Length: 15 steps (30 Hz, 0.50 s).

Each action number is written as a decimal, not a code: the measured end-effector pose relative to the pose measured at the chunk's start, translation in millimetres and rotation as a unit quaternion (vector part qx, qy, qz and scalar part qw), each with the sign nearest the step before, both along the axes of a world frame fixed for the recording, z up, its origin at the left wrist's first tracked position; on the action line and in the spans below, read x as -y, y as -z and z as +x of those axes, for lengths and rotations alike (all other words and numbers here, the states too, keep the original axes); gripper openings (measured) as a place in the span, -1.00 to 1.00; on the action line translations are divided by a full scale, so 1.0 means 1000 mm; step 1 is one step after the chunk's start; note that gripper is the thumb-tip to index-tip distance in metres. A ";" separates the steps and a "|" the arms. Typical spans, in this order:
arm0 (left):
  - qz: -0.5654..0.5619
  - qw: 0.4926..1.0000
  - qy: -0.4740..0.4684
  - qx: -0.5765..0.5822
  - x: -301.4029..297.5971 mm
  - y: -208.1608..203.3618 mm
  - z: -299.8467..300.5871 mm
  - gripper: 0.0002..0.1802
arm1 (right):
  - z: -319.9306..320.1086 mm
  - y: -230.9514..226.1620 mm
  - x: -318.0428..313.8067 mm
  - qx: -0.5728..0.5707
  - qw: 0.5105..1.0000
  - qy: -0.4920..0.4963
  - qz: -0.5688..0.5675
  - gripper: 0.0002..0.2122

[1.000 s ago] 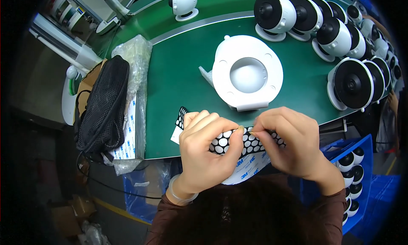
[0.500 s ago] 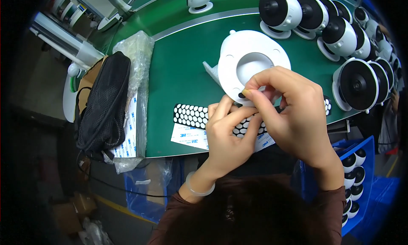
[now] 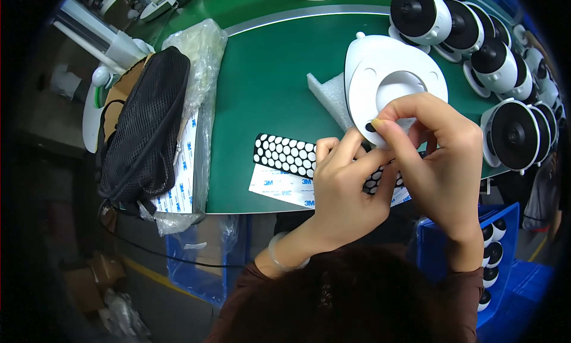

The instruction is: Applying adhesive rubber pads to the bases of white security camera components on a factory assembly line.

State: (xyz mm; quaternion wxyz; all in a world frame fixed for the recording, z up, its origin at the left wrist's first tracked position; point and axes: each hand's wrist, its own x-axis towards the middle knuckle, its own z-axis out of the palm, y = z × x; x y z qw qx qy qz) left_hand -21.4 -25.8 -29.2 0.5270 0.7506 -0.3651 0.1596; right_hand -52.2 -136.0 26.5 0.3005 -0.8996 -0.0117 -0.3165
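Note:
A white camera-like housing (image 3: 364, 81) stands on the green table with its round-recessed base toward me. My right hand (image 3: 443, 149) pinches a small black round pad (image 3: 370, 127) between thumb and index finger at the base's lower edge. Just to its left, my left hand (image 3: 351, 188) is closed with curled fingers, one fingertip against the base's lower rim; what lies inside its grip is hidden. Beneath both hands lies a black strip with white round dots (image 3: 284, 154), partly covered. Under that is a white printed backing sheet (image 3: 276, 187).
White foam sheet (image 3: 334, 99) sits behind the housing. Several white-and-black cameras (image 3: 419, 13) line the right side. A black mesh pouch (image 3: 146, 126) and bubble wrap (image 3: 205, 63) lie at left. Below right, a blue bin (image 3: 505, 254) holds more round units.
The whole view has shifted, so the table things and hands appear farther right. Both hands stay at the base's lower edge, with the black pad still between the right fingertips.

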 end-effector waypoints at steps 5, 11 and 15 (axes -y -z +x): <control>0.002 1.000 0.001 0.007 -0.002 -0.002 -0.001 -0.85 | 0.000 -0.002 -0.004 0.003 1.000 0.011 -0.019 -0.95; 0.022 1.000 0.012 -0.014 -0.010 -0.004 -0.002 -0.86 | -0.003 -0.005 -0.002 -0.016 0.998 0.015 0.052 -0.84; 0.068 0.994 0.032 -0.080 -0.030 -0.020 -0.018 -0.85 | -0.038 -0.012 0.016 0.002 0.997 -0.055 0.058 -0.86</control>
